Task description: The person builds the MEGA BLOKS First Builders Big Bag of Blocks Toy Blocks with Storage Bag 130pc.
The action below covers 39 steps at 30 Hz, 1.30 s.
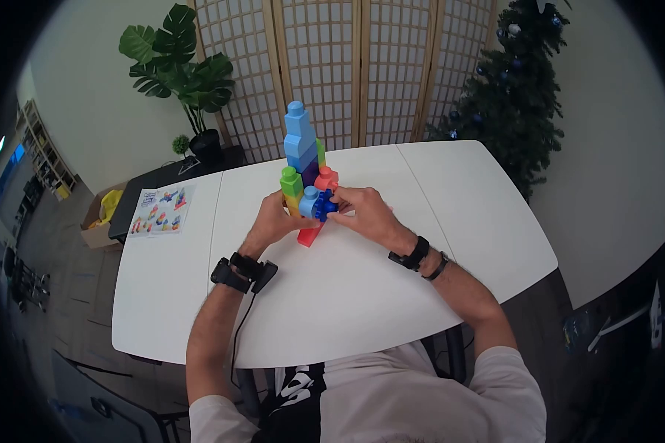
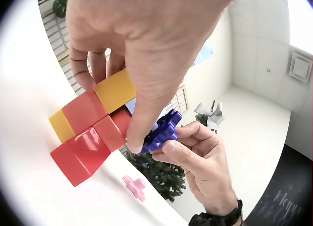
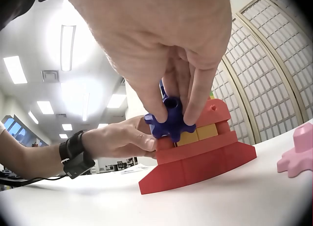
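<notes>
A tall tower of toy building blocks (image 1: 301, 144) stands on the white table, with light blue blocks at its top and a red base (image 3: 195, 169). On its left side my left hand (image 1: 275, 220) grips the lower blocks. The thumb lies across the front and the fingers reach behind a yellow block (image 2: 115, 91). My right hand (image 1: 371, 215) pinches a dark blue gear (image 3: 172, 119) between thumb and fingers, at the front right of the tower. Next to the gear is a light blue round-ended block (image 1: 309, 201). The left thumb is close by the gear's edge.
A pink gear piece (image 3: 299, 152) lies on the table (image 1: 332, 310) to the right of the tower. At the left, a printed sheet (image 1: 159, 213) shows pictures of block models. A black cable (image 1: 238, 332) runs from the left wrist camera over the table's front edge.
</notes>
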Each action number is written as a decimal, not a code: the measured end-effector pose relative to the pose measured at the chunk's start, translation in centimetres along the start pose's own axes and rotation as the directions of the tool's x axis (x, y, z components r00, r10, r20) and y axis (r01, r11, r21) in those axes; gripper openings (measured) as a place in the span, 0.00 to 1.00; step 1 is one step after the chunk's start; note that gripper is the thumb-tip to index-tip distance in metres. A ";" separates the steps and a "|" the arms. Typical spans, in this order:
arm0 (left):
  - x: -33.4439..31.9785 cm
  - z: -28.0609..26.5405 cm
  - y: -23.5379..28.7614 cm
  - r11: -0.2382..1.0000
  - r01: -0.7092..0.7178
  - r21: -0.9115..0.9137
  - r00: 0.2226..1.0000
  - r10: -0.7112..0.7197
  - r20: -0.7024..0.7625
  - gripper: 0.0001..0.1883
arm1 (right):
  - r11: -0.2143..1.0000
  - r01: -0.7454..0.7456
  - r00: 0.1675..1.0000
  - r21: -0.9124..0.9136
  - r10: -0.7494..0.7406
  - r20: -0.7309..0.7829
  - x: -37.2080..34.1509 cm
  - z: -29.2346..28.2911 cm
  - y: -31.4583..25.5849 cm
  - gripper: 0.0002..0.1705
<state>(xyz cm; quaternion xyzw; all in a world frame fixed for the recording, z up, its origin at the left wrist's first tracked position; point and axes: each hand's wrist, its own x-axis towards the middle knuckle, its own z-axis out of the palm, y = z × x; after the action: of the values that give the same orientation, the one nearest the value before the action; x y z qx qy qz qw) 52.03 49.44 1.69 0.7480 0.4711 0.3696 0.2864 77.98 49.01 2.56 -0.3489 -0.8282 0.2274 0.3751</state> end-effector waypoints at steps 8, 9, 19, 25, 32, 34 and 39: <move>0.0 0.3 -0.2 0.999 0.050 0.005 0.999 -0.050 0.000 0.31 | 0.997 0.048 0.999 -0.062 -0.048 0.005 0.1 0.6 0.2 0.16; -0.1 0.5 -0.3 0.999 0.045 -0.009 0.999 -0.046 -0.009 0.31 | 0.997 0.047 0.999 -0.062 -0.047 0.002 0.2 0.8 0.4 0.16; 0.0 0.2 -0.1 0.999 0.012 0.040 0.999 -0.014 0.042 0.32 | 0.916 -0.311 0.948 -0.254 0.320 -0.006 0.1 -3.6 0.8 0.31; 0.2 0.1 -1.2 1.000 -0.012 0.010 0.999 0.011 0.049 0.29 | 0.889 -0.106 0.991 -0.446 0.131 0.025 -3.0 -6.7 6.4 0.16; 0.6 -0.5 -2.0 0.999 -0.016 0.031 0.998 0.014 0.060 0.31 | 0.927 -0.021 0.982 -0.374 0.089 0.167 -3.0 -6.4 6.7 0.13; 0.7 -0.5 -2.1 0.999 -0.038 0.001 0.999 0.038 0.012 0.32 | 0.912 -0.070 0.981 -0.405 0.138 0.140 -2.7 -6.4 5.9 0.13; 0.8 -1.0 -1.9 1.000 0.003 0.007 0.998 -0.003 0.056 0.33 | 0.996 -0.080 0.993 -0.031 0.077 -0.085 -1.3 -5.0 3.7 0.12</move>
<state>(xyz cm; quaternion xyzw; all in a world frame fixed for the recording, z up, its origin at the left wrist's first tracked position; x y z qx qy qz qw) 50.48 51.06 0.99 0.7582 0.4653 0.3465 0.2975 83.98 51.00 2.67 -0.3969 -0.8011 0.2130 0.3942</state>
